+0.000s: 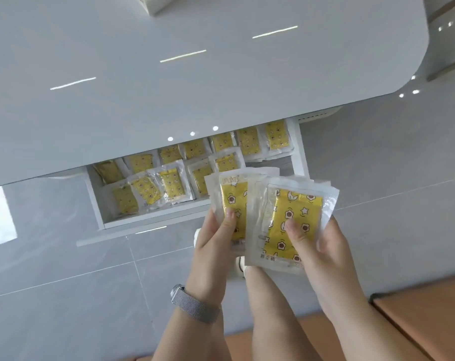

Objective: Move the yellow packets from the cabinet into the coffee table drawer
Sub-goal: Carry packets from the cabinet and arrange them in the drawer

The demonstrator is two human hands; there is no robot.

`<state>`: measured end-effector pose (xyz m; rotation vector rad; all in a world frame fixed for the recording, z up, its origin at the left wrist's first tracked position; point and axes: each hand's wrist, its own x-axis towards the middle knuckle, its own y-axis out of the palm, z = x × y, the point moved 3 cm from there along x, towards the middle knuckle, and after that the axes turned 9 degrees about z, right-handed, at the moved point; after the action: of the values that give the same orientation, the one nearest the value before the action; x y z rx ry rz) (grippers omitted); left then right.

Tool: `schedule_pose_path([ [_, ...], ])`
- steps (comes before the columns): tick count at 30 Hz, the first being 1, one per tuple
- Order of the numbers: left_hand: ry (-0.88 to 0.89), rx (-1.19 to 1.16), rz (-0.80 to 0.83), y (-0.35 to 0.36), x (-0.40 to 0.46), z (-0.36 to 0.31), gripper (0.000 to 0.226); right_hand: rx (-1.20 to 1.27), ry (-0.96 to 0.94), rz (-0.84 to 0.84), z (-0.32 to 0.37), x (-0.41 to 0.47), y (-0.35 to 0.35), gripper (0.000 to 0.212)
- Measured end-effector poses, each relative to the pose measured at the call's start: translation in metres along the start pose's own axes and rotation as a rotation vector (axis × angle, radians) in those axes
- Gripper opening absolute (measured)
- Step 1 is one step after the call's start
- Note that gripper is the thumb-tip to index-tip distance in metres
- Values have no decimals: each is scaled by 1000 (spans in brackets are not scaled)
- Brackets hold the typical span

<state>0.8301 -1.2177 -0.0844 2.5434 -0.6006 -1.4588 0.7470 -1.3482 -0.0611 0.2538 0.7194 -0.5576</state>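
Left hand (216, 238) pinches a flat yellow packet in a clear plastic sleeve, printed with flowers and stars (233, 204), thumb pressed on its face, the other fingers hidden behind it. Right hand (323, 246) holds a small fanned stack of the same yellow sleeved packets (291, 225), thumb on top, fingers curled under the right edge. Both sets are held over the front right part of the open white coffee table drawer (153, 220), not yet released.

The drawer already holds two rough rows of packets (169, 182), overlapping, beneath the glossy white table top (169, 74).

Handling, judged: the packets look light, thin and floppy; the clear sleeves look slick, so stacked ones may slide over each other. Best hold: a thumb-and-finger pinch across the flat face near the lower edge, as now. Not fragile; a low drop into the free space at the drawer's right should do.

A grey mesh watch band (195, 307) sits on the left wrist.
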Motion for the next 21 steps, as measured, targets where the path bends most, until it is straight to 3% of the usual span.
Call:
schedule_pose_path([
  [7, 22, -33, 19, -39, 24, 18, 27, -11, -24, 73, -39, 30, 31, 40],
  [11, 57, 48, -2, -64, 67, 36, 16, -66, -75, 133, -69, 71, 43, 47],
  [13, 69, 67, -14, -70, 94, 45, 34, -95, -110, 160, -83, 97, 42, 45],
  [15, 103, 50, 18, -71, 120, 51, 26, -138, -146, 174, -92, 125, 39, 44],
  [19, 181, 131, 162, -68, 161, 49, 36, -232, -216, 213, -103, 175, 35, 50],
  [21, 230, 253, 152, -67, 178, 48, 39, -317, -251, 240, -105, 195, 36, 39],
])
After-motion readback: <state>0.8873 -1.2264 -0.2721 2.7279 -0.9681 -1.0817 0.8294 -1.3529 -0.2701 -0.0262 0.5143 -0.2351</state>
